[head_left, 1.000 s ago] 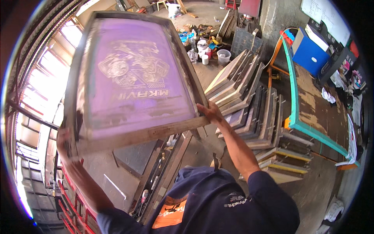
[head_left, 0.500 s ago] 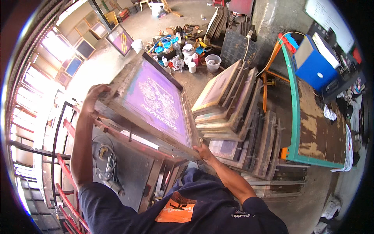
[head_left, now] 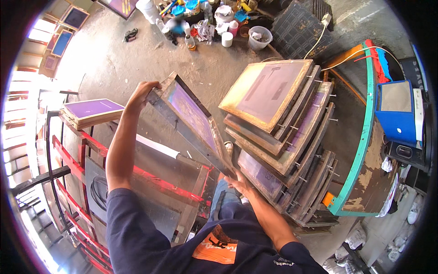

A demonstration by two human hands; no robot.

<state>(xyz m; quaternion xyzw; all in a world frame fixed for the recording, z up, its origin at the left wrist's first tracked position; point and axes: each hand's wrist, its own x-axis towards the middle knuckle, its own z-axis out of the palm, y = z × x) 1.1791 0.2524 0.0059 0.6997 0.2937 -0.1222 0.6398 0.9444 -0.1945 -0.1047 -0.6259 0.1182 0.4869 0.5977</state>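
I hold a wooden-framed printing screen (head_left: 194, 119) with a purple mesh, tilted on edge between my two hands. My left hand (head_left: 142, 92) grips its far upper corner. My right hand (head_left: 238, 181) grips its near lower corner, just above my knee. Right beside the held screen stands a leaning stack of similar wooden screens (head_left: 283, 137), some purple, the top one (head_left: 269, 91) brownish. The held screen's lower edge is close to that stack but apart from it.
A red metal rack (head_left: 137, 178) stands below and left of me, with another purple screen (head_left: 91, 112) lying on its far end. A table with a teal rim (head_left: 362, 150) and a blue box (head_left: 397, 112) is at the right. Bottles and buckets (head_left: 214, 23) clutter the floor beyond.
The screen has come down from overhead, where its face was toward me, to chest height and turned on edge. My view has tipped down toward the floor and stack.
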